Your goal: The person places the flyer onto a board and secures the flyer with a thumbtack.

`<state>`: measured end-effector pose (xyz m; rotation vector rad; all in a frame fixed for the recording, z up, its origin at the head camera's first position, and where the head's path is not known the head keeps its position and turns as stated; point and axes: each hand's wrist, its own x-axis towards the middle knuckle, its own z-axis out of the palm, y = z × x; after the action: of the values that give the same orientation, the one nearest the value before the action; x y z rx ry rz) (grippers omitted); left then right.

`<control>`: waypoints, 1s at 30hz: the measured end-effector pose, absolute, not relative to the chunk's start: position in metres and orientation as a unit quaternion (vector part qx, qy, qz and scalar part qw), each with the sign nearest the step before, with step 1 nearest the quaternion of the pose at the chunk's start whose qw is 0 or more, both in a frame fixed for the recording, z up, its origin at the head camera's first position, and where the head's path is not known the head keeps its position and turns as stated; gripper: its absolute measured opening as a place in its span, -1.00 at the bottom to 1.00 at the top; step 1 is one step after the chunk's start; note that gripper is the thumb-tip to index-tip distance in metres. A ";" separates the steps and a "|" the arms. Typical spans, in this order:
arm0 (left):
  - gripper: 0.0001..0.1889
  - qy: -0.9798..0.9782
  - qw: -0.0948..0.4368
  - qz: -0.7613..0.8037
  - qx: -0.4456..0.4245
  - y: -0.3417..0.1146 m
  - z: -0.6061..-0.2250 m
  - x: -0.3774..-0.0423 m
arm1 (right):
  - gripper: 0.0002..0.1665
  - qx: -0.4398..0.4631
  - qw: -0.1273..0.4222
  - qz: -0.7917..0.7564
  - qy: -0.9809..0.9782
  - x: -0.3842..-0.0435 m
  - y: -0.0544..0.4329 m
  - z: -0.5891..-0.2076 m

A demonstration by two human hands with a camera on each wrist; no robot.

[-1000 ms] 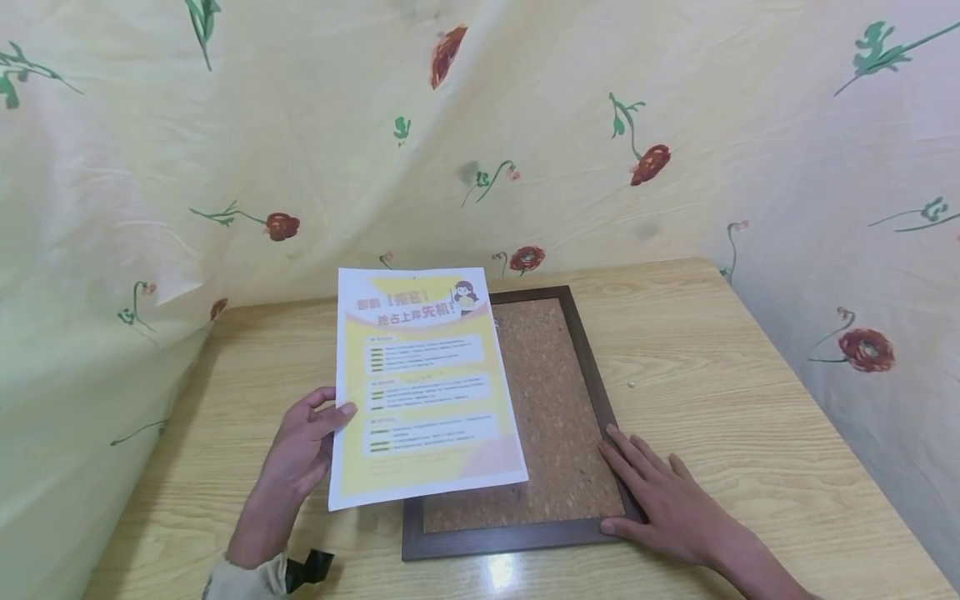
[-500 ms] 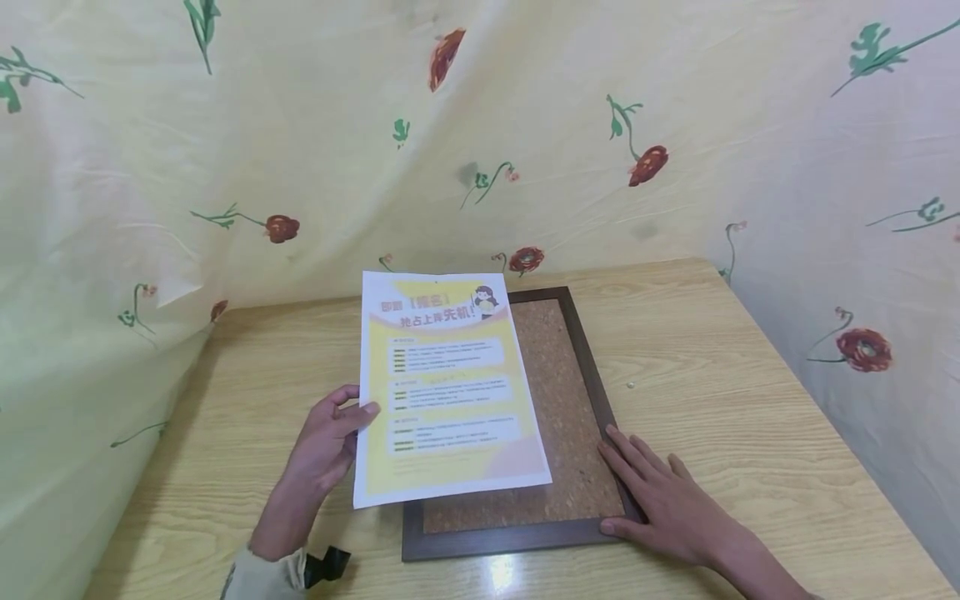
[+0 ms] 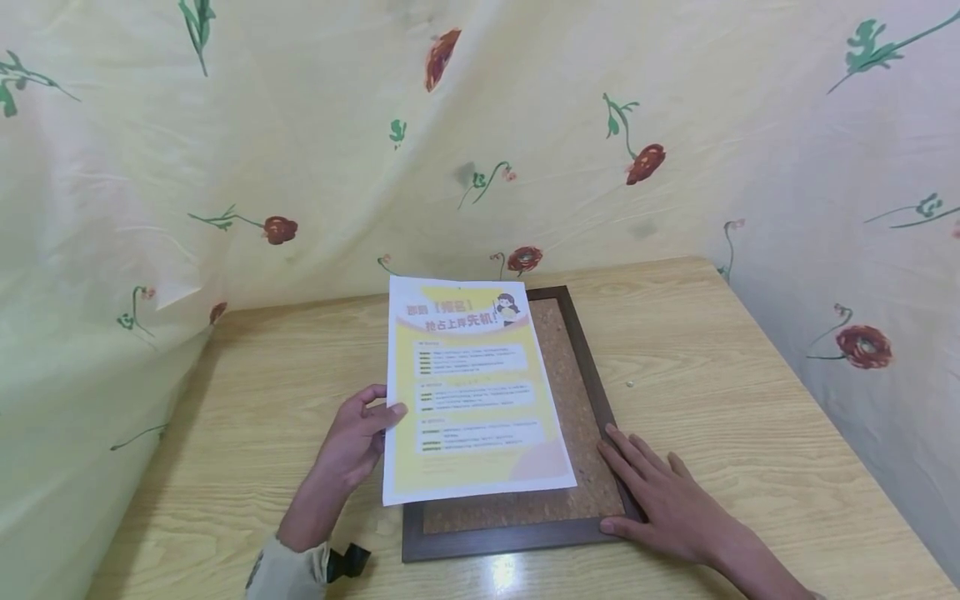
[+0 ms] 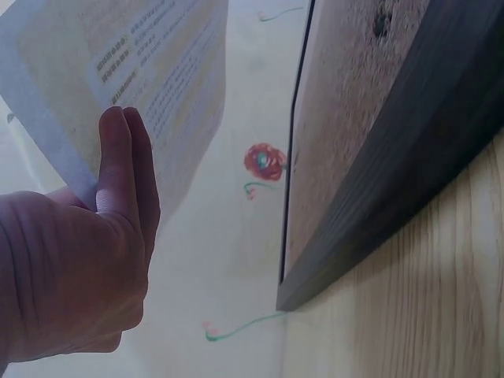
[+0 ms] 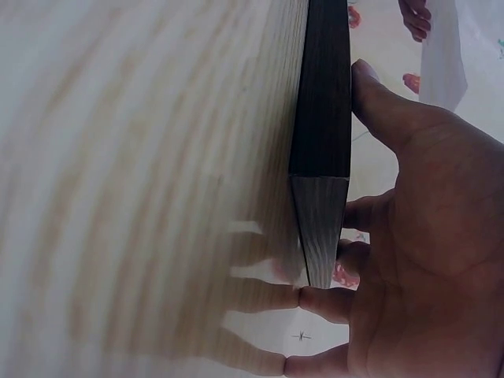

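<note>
A yellow and white printed poster sheet [image 3: 472, 392] hangs tilted over a cork board [image 3: 517, 540] with a dark brown wooden frame. My left hand [image 3: 352, 437] pinches the sheet's left edge, thumb on the printed face and fingers behind it. In the left wrist view the sheet [image 4: 169, 71] is raised beside the board's frame [image 4: 394, 165]. My right hand [image 3: 667, 496] rests on the board's lower right corner. Its thumb lies on the frame [image 5: 321, 94] in the right wrist view, and its other fingers reach along the outer side to the table. The sheet hides the board's left part.
The board lies on a light wood-grain table [image 3: 720, 350]. A tiny shiny piece [image 3: 630, 384] sits right of the board. Behind and at both sides hangs a cream cloth [image 3: 337, 133] printed with red flowers. A black object [image 3: 348, 562] is at my left cuff.
My left hand has carried the poster sheet to the right, so it covers more of the cork board. My right hand and the board have stayed put.
</note>
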<state>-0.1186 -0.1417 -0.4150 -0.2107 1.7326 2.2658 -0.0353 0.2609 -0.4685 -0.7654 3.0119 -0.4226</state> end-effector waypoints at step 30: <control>-0.62 0.579 0.164 0.795 -0.072 -0.103 -0.427 -0.132 | 0.11 -0.228 0.024 -0.147 0.962 -0.036 0.261 -0.466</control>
<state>-0.1324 -0.1027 -0.4265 -0.2049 1.6515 2.2676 -0.0358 0.2610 -0.4664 -0.7047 2.9774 -0.4547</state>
